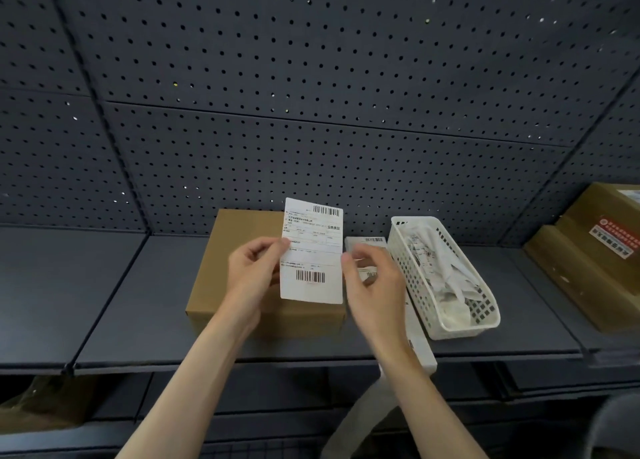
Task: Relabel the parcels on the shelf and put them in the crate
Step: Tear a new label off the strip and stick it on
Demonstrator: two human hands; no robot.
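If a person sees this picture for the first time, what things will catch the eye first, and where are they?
First the white shipping label in the centre, pinched at its left edge by the left hand and met at its right edge by the right hand, above a brown parcel on the dark shelf. Right of it stands a white basket of crumpled paper strips.

White shipping label [311, 250] – two barcodes, "业务类型" legible, rest too small; red sticker [614, 237] on box, txt blurred
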